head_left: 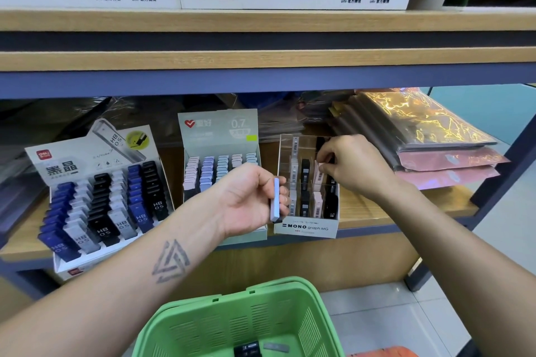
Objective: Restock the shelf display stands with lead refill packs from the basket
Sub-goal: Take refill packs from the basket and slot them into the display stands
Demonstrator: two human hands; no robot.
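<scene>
Restocking lead refills: one pale pack waits in my left grip while my right works a pink one into the clear stand.

My left hand (246, 197) curls round a lilac-blue refill pack (275, 200), thumb and fingers pinching its long narrow sides so it stands upright, just in front of the pastel display box (220, 136). My right hand (352, 164) pinches the top of a pink pack (318, 172) among the dividers of the clear MONO stand (306, 227) on the shelf (406, 209). These packs look light, rigid and smooth-skinned, so I judge a slip likelier than a crush; holding the long edges near the middle seems safest. The slots are tight, so each pack likely needs a straight drop. A few more packs (255, 349) lie in the green basket (220, 327) below.
</scene>
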